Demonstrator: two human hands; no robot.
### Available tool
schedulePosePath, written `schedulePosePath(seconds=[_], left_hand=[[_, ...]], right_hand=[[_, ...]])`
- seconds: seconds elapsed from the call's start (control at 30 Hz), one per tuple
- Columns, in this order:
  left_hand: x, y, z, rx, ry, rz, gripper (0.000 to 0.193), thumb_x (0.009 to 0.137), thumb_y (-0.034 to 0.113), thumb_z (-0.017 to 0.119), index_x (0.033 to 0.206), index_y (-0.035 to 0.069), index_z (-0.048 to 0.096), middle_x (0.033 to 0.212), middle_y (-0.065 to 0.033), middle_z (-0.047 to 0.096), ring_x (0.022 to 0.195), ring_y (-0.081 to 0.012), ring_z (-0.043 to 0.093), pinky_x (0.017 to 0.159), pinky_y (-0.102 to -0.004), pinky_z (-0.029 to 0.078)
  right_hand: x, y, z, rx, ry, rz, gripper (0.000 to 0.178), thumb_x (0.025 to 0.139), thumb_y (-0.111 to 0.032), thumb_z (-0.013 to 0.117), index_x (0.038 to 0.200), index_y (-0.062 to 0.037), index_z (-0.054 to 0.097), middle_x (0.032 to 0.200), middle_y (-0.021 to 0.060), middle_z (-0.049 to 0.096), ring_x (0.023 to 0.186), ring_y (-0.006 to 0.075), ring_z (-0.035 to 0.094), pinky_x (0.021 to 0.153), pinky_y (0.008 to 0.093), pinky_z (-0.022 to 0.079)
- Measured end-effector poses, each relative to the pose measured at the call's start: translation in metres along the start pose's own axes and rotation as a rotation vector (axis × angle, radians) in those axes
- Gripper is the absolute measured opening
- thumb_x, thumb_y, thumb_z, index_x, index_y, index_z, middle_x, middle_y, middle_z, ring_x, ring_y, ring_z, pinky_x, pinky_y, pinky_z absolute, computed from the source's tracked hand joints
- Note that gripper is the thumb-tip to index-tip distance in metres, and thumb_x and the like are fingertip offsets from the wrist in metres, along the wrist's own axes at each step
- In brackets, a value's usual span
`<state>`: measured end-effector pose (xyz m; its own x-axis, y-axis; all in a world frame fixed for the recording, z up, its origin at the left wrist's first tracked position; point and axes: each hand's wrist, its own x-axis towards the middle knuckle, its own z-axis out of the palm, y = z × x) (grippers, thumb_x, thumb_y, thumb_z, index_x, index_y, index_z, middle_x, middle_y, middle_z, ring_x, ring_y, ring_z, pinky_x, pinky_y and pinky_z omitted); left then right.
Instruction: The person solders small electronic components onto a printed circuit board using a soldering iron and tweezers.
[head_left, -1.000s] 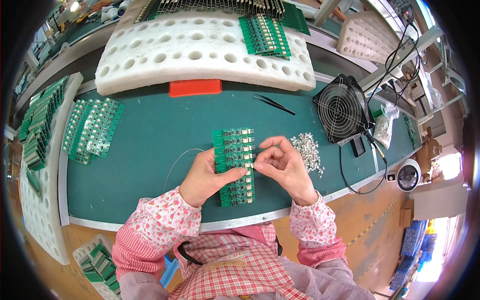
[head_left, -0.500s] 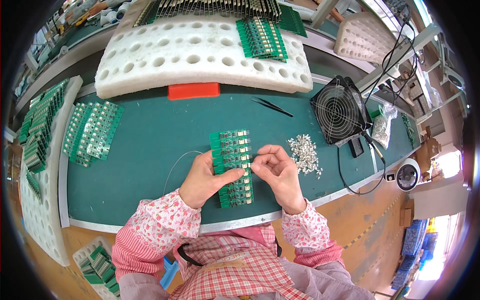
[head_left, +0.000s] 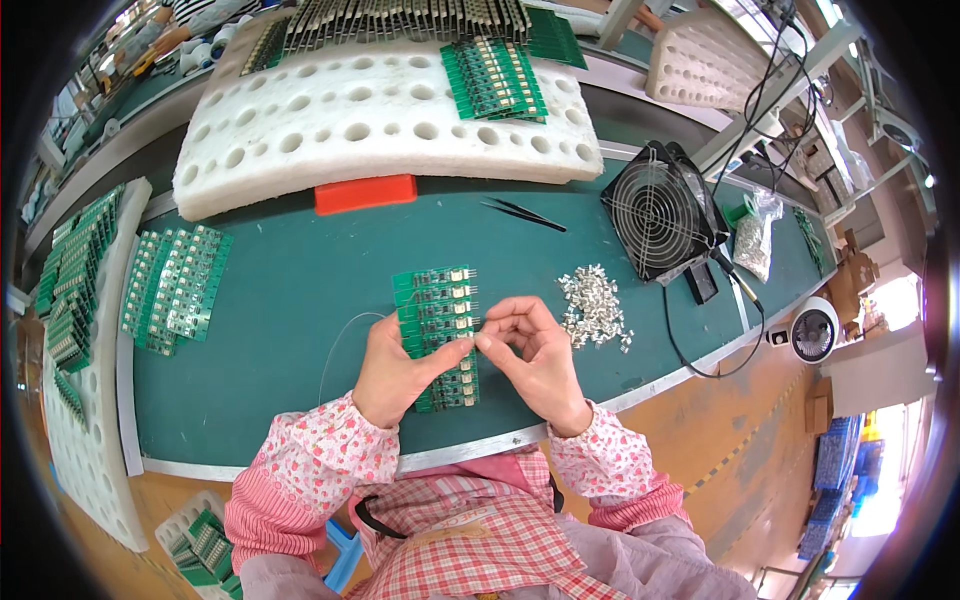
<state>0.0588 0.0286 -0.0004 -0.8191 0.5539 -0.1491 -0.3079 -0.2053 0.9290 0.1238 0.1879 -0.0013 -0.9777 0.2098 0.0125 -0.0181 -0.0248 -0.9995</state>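
A green circuit-board panel point(head_left: 432, 300) is held over the tabletop point(head_left: 270, 300), near the middle of its front edge.
The panel's left side is pinched in the left grip point(head_left: 393, 368), whose thumb is laid across its face. The right grip point(head_left: 532, 360) is held curled at the panel's right side; whether it is pressed together on a small part cannot be told. Small whitish components point(head_left: 592, 305) are heaped between that grip and the right edge, while tweezers point(head_left: 527, 214) are laid toward the far edge.
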Motion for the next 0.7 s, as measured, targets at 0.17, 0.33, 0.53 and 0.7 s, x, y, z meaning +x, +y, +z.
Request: schedulePosePath(seconds=[0.17, 0.33, 0.53, 0.7], left_hand=[[-0.001, 0.002, -0.004, -0.061, 0.122, -0.004, 0.017, 0.077, -0.002, 0.067, 0.093, 0.003, 0.063, 0.083, -0.0006, 0.064, 0.071, -0.0071, 0.059, 0.063, -0.0243, 0.05], [0.0, 0.007, -0.006, -0.113, 0.145, -0.037, 0.014, 0.077, 0.001, 0.068, 0.089, 0.004, 0.063, 0.08, -0.0001, 0.063, 0.068, -0.0075, 0.058, 0.064, -0.0246, 0.049], [0.005, 0.014, -0.012, -0.258, 0.021, -0.192, 0.016, 0.081, 0.008, 0.068, 0.095, 0.006, 0.062, 0.083, -0.0009, 0.063, 0.073, -0.0099, 0.061, 0.067, -0.0274, 0.051], [0.007, 0.012, -0.017, -0.333, -0.109, -0.301, 0.025, 0.084, 0.013, 0.066, 0.107, 0.005, 0.058, 0.096, -0.002, 0.062, 0.086, -0.0124, 0.061, 0.076, -0.0295, 0.051]], right_hand=[[0.011, -0.018, -0.031, -0.752, 0.176, -0.348, 0.024, 0.075, -0.009, 0.073, 0.095, -0.0016, 0.061, 0.087, 0.0101, 0.062, 0.083, 0.0234, 0.06, 0.075, 0.0327, 0.048], [0.015, -0.024, -0.082, -1.136, 0.202, -0.349, 0.014, 0.075, -0.008, 0.069, 0.088, -0.0049, 0.065, 0.084, 0.0069, 0.062, 0.078, 0.0267, 0.053, 0.071, 0.036, 0.044], [0.022, -0.023, -0.084, -1.286, 0.202, -0.373, 0.014, 0.075, -0.011, 0.069, 0.087, -0.0056, 0.066, 0.079, 0.0055, 0.058, 0.076, 0.0259, 0.051, 0.072, 0.0353, 0.043], [0.037, -0.009, -0.082, -1.353, 0.214, -0.483, 0.012, 0.073, -0.01, 0.07, 0.083, -0.0064, 0.064, 0.076, 0.0047, 0.055, 0.076, 0.0258, 0.051, 0.071, 0.0355, 0.043]])
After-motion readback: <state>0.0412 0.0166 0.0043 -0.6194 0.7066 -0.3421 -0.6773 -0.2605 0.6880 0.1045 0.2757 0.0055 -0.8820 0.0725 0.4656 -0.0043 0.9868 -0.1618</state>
